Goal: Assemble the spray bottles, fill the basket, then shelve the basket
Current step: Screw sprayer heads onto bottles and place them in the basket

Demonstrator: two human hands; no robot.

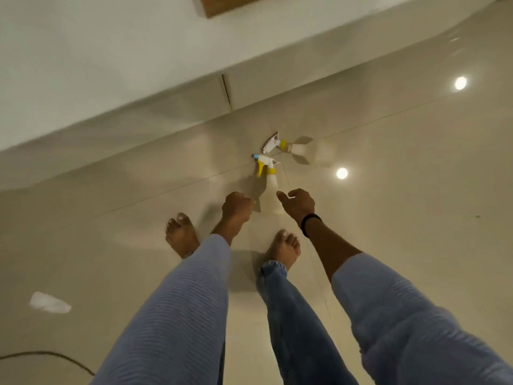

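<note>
Fingers of the left hand [238, 207] curl into an empty fist; the right hand [297, 204] hangs half-open, holding nothing, both reaching down, likely to lift the nearer translucent yellow-triggered spray bottle [268, 187] at frame centre on glossy beige floor tiles [416, 190]. A second white-triggered spray bottle [294, 148] lies just above.

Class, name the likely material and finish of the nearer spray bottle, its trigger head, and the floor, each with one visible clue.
Nearer spray bottle: probably translucent matte plastic; milky and seemingly see-through. Trigger head: hard moulded plastic, white and yellow, smooth. Floor: probably glazed tile; mirror-like lamp reflections, thin joints.
</note>
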